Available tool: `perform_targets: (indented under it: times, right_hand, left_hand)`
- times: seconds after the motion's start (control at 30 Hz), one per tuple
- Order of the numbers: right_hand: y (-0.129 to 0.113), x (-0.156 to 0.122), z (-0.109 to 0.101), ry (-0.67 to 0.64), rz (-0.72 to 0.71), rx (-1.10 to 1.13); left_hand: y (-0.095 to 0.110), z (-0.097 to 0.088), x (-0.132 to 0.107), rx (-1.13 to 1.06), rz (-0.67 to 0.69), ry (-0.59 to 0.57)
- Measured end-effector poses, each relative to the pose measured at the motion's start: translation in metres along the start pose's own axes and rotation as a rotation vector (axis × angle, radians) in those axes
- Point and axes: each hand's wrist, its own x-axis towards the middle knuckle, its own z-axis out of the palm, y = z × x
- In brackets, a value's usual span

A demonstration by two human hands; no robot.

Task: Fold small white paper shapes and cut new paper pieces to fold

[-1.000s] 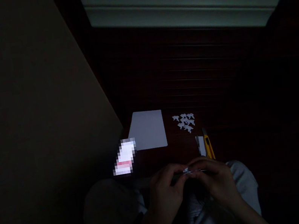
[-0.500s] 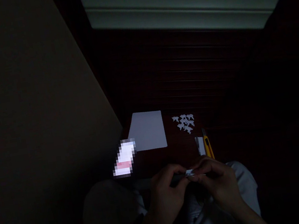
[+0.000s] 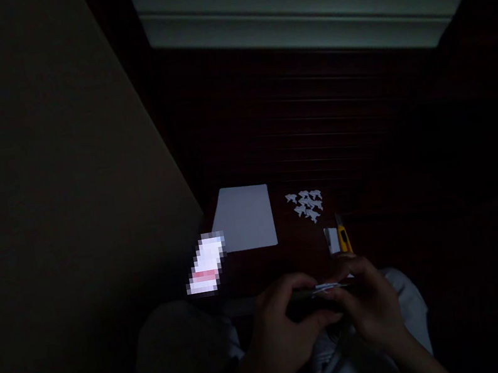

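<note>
Right hand (image 3: 375,308): grip closed on paper piece (image 3: 327,286) | Left hand (image 3: 282,327): grip parted, beside paper piece | Yellow cutter (image 3: 344,238), white shapes (image 3: 308,204): beyond it | White sheet (image 3: 247,218): beyond it, leftward

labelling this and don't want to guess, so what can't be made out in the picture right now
All in the head view:
Thin white paper piece: full shape, partly covered by the right hand.
Yellow plastic cutter: lower end, hidden behind the right hand.
Bright rectangular screen: content, lost in coarse pixel blocks.
Small white paper figures: exact count, too small and overlapping.
Left hand: whether it touches the paper piece, too dark.
</note>
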Motion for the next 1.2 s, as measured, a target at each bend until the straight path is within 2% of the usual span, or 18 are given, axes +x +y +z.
perform_targets:
  times: [0.2,0.3,0.43,0.6,0.7,0.8,0.87,0.93,1.07,1.2]
  right_hand:
    - [0.011,-0.001,0.004,0.063,-0.151,0.01]
    - [0.014,0.004,0.005,0.032,-0.231,-0.045]
    - [0.017,0.013,0.002,-0.063,-0.287,-0.17]
    - [0.02,0.019,0.002,-0.011,-0.301,-0.15]
    - [0.024,0.025,0.004,-0.003,-0.379,-0.153]
    - [0.032,0.033,0.003,-0.035,-0.573,-0.228]
    - [0.038,0.04,0.001,-0.106,-0.692,-0.342]
    - [0.044,0.047,0.0,-0.175,-0.755,-0.478]
    - [0.053,0.058,0.003,-0.268,-0.866,-0.599]
    - [0.057,0.068,0.007,-0.344,-0.898,-0.61]
  left_hand:
    - [0.0,0.003,0.005,0.002,0.131,0.057]
    - [-0.001,0.003,0.008,0.028,0.197,0.055]
    - [-0.008,0.001,0.014,0.055,0.264,-0.007]
    - [-0.012,-0.009,0.025,0.047,0.21,-0.127]
    - [-0.016,-0.012,0.035,0.039,0.103,-0.119]
    - [-0.028,-0.012,0.043,-0.064,-0.201,-0.107]
    - [-0.038,-0.008,0.047,-0.307,-0.438,-0.292]
    - [-0.046,-0.003,0.049,-0.548,-0.578,-0.344]
    - [-0.053,0.008,0.051,-0.78,-0.668,-0.206]
    - [-0.059,0.016,0.054,-0.872,-0.654,-0.197]
